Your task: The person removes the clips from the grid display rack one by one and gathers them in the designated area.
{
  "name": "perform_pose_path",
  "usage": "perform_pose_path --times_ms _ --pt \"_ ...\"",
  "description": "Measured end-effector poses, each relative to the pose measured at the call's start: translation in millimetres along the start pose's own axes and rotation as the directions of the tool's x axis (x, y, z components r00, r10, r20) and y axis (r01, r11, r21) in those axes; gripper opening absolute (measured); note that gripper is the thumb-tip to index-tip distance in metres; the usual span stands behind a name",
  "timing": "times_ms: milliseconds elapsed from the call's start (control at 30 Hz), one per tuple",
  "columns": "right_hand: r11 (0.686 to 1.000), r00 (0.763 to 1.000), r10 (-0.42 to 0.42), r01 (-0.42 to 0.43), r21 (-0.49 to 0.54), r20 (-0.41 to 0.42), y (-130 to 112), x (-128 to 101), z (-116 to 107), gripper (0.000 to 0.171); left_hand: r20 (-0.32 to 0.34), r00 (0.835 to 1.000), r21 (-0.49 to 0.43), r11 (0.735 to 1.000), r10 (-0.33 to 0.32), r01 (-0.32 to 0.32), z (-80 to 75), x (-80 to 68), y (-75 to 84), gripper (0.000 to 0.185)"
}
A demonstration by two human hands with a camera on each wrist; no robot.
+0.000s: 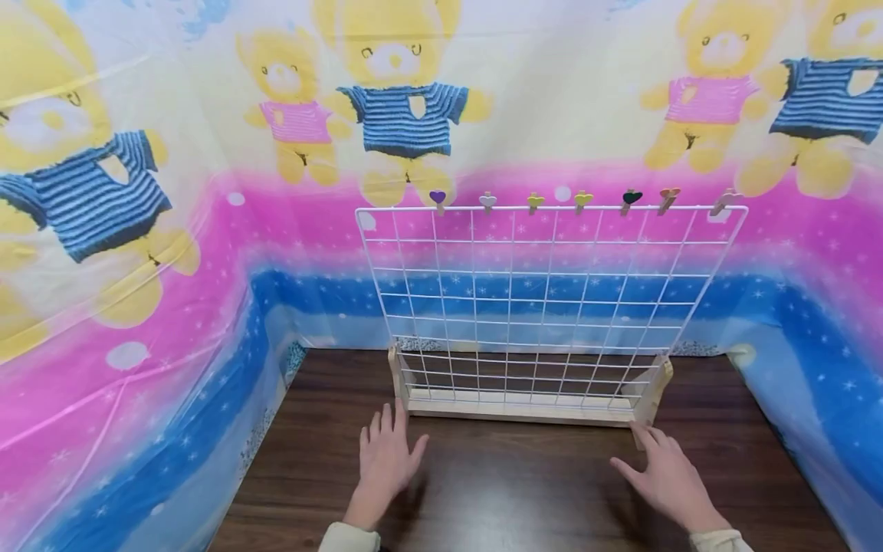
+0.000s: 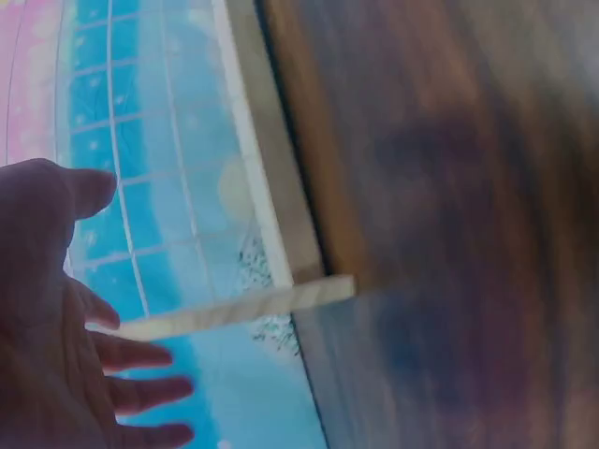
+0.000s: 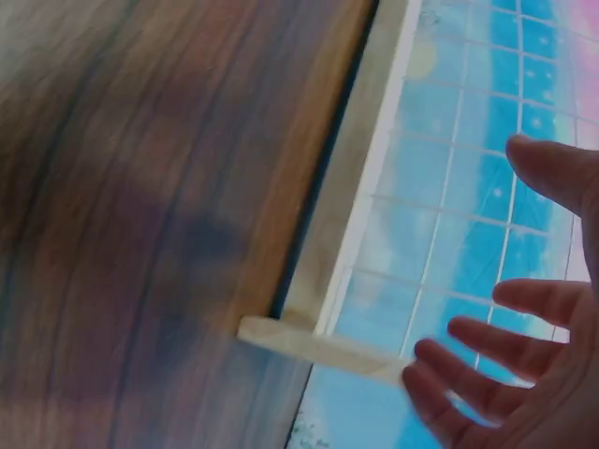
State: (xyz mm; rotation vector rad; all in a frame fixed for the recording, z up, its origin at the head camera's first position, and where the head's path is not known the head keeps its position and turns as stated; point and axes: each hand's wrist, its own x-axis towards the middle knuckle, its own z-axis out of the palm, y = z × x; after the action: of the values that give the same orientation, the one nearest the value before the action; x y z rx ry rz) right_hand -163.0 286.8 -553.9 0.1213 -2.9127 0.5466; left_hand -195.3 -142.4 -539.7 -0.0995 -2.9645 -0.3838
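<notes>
White wire grid (image 1: 545,299) stands upright in its wooden base (image 1: 524,406) on the dark table (image 1: 524,491), with seven little clips (image 1: 582,199) along its top bar. Both the left hand (image 1: 386,460) and the right hand (image 1: 665,475) lie spread flat, holding nothing, just in front of the base.

The head view looks forward and down from above the near edge of the surface (image 1: 524,491), facing the whole wire grid (image 1: 545,307) from a little distance. The left wrist view is close to the grid's left wooden foot (image 2: 271,304) and looks along its base. The right wrist view is close to the right foot (image 3: 318,346). All three views share the grid's wooden base.
</notes>
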Motion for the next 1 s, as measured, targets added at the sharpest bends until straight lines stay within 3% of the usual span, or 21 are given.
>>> perform_pose_path --times_ms 167,300,600,833,1000 --pt "0.994 0.993 -0.068 0.076 0.075 -0.098 -14 15 -6 0.055 -0.042 0.999 -0.057 0.998 -0.021 0.018 -18.3 23.9 -11.6 0.071" --pt "0.982 0.980 -0.136 0.152 0.108 -0.146 -33 29 -16 0.047 -0.061 0.997 -0.124 0.992 -0.038 0.031 -32.6 47.0 -20.9 0.067" --pt "0.955 0.950 -0.265 0.282 0.092 -0.167 -78 63 -41 0.048 0.020 1.000 -0.312 0.950 0.022 -0.014 -40.9 90.5 -37.5 0.063" --pt "0.930 0.931 -0.331 0.350 0.114 -0.156 -115 86 -67 0.045 0.056 0.994 -0.391 0.918 0.096 -0.067 -39.9 107.0 -44.1 0.059" --pt "0.902 0.903 -0.385 0.411 0.129 -0.190 -138 100 -82 0.041 0.012 0.992 -0.457 0.883 0.128 -0.108 -36.3 112.0 -42.8 0.056"
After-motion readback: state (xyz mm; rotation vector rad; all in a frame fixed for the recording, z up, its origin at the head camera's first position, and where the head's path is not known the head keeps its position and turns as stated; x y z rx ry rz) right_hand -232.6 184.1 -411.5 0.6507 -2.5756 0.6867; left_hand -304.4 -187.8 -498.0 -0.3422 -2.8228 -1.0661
